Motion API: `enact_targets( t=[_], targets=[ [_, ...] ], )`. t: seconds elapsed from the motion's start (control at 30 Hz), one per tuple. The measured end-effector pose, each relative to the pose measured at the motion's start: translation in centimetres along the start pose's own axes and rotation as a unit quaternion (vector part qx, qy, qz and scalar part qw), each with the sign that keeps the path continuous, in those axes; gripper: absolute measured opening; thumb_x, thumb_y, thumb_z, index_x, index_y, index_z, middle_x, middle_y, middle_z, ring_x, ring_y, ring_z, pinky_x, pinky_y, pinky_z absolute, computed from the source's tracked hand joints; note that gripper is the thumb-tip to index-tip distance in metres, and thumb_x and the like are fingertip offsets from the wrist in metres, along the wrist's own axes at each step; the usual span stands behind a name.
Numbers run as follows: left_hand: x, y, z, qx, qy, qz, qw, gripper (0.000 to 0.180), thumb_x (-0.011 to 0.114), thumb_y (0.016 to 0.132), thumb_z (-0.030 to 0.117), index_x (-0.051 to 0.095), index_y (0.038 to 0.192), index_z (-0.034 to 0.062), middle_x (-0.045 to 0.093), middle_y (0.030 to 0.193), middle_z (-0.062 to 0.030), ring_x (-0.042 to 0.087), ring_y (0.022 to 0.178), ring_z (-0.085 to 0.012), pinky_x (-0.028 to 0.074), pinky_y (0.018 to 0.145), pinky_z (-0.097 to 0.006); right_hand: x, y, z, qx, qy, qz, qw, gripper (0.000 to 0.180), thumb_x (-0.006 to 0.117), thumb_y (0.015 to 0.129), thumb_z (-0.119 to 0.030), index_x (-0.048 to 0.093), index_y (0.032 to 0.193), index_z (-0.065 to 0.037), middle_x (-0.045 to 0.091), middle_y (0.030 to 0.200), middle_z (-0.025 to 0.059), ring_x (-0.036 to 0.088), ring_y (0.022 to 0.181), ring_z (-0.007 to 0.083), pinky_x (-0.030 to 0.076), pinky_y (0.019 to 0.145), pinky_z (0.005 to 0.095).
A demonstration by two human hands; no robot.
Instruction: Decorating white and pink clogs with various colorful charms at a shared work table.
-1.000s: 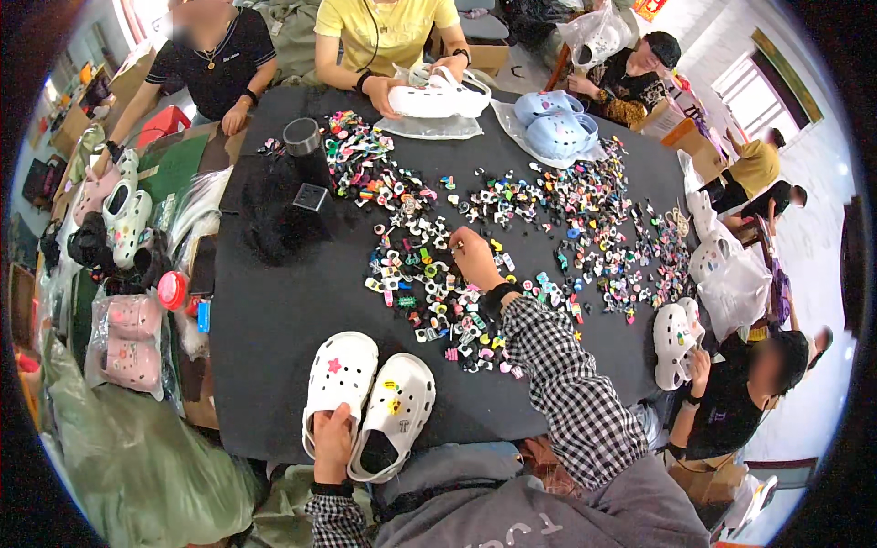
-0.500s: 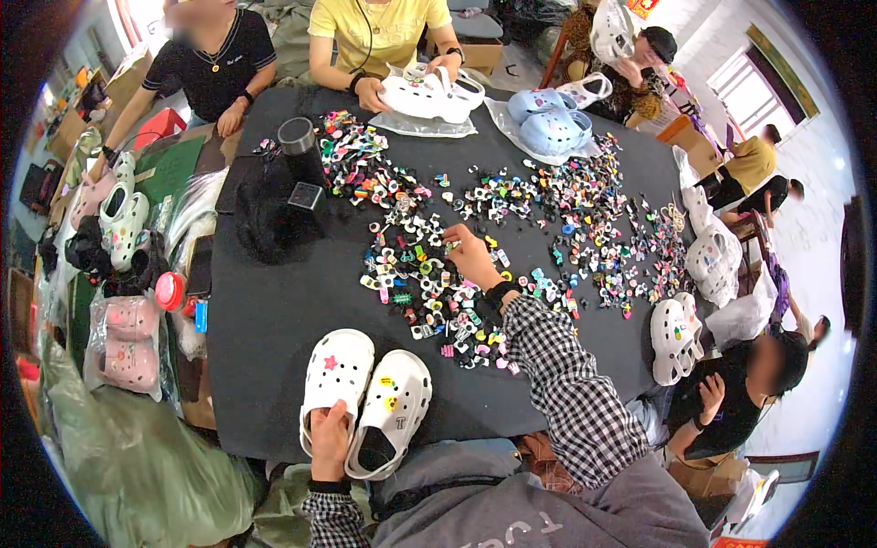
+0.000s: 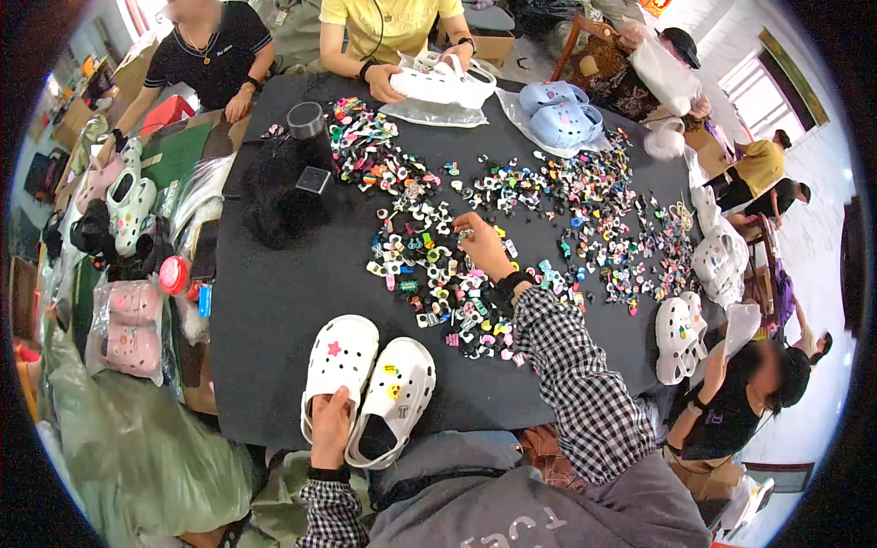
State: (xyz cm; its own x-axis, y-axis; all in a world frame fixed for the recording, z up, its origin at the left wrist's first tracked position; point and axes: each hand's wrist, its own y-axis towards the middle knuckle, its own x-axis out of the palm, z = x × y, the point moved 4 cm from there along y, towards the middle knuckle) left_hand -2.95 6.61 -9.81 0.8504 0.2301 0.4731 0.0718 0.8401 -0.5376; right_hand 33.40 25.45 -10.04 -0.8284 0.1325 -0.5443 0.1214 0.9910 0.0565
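Note:
My left hand [image 3: 330,426] grips a white clog [image 3: 340,352] at its heel opening, thumb on the upper and fingers inside. A pink star charm sits on that clog's toe. Beside it, touching, rests a second white clog [image 3: 399,384] with yellow charms and a dark letter charm. Both lie at the table's near edge. Over the middle of a spread of small colourful shoe charms [image 3: 429,265], my right hand [image 3: 484,247] reaches down with thumb and forefinger pinched together. A bit of green shows at its fingertips, too small to name.
The dark table [image 3: 301,283] carries more charms at its far side. A black tumbler [image 3: 309,137] stands at the far left. Blue clogs [image 3: 564,123] lie on plastic at the back, white clogs [image 3: 679,338] at the right edge. Bagged pink clogs [image 3: 133,333] lie left. Co-workers sit around.
The whole view has shifted slightly. My hands stay at nearly the same places. The co-worker at right has raised a hand with clear plastic; the one at back right now handles a plastic bag.

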Motion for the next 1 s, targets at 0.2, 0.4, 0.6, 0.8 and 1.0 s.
enact_targets(
  t=[0.2, 0.4, 0.6, 0.8, 1.0],
  targets=[
    [-0.5, 0.2, -0.4, -0.002, -0.009, -0.003, 1.0, 0.04, 0.053, 0.086, 0.0, 0.043, 0.126, -0.0013, 0.053, 0.121, -0.0092, 0.052, 0.109, -0.0195, 0.04, 0.095, -0.033, 0.3, -0.2, 0.4, -0.008, -0.007, -0.004, 1.0, 0.028, 0.054, 0.07, 0.006, 0.056, 0.096, -0.002, 0.062, 0.092, 0.0122, 0.062, 0.084, 0.0254, 0.048, 0.07, 0.0325],
    [-0.9, 0.1, -0.4, -0.023, -0.043, 0.008, 0.999, 0.044, 0.056, 0.085, -0.001, 0.043, 0.126, -0.0002, 0.053, 0.122, -0.0084, 0.052, 0.11, -0.0191, 0.04, 0.095, -0.032, 0.6, -0.6, -0.5, -0.01, -0.068, -0.039, 0.997, 0.024, 0.058, 0.07, -0.001, 0.06, 0.093, -0.005, 0.058, 0.089, 0.0132, 0.059, 0.08, 0.0257, 0.048, 0.071, 0.034],
    [0.5, 0.0, 0.0, 0.002, -0.054, 0.0, 0.999, 0.032, 0.054, 0.086, 0.0, 0.05, 0.117, -0.0014, 0.057, 0.114, -0.0079, 0.055, 0.104, -0.017, 0.042, 0.092, -0.03, 0.6, -1.8, -1.1, -0.006, -0.057, -0.057, 0.997, 0.022, 0.061, 0.075, -0.003, 0.059, 0.097, -0.002, 0.06, 0.092, 0.0085, 0.06, 0.077, 0.0179, 0.049, 0.07, 0.0306],
    [-0.2, 0.2, -0.1, 0.01, -0.04, -0.017, 0.999, 0.038, 0.053, 0.085, 0.0, 0.046, 0.122, -0.0027, 0.056, 0.119, -0.01, 0.054, 0.109, -0.019, 0.041, 0.095, -0.031, 1.1, -2.6, -2.0, 0.042, -0.014, -0.09, 0.995, 0.021, 0.06, 0.073, -0.005, 0.062, 0.094, -0.005, 0.06, 0.09, 0.0073, 0.058, 0.074, 0.0169, 0.048, 0.069, 0.0298],
    [-0.9, 0.5, -0.5, 0.007, -0.024, -0.032, 0.999, 0.038, 0.053, 0.086, 0.0, 0.046, 0.123, -0.0016, 0.055, 0.121, -0.0099, 0.053, 0.11, -0.0197, 0.04, 0.096, -0.032, 1.0, -3.9, -3.7, 0.01, 0.013, -0.079, 0.997, 0.022, 0.061, 0.076, -0.006, 0.061, 0.098, -0.004, 0.062, 0.082, 0.004, 0.056, 0.069, 0.0119, 0.046, 0.064, 0.0274]
  ],
)
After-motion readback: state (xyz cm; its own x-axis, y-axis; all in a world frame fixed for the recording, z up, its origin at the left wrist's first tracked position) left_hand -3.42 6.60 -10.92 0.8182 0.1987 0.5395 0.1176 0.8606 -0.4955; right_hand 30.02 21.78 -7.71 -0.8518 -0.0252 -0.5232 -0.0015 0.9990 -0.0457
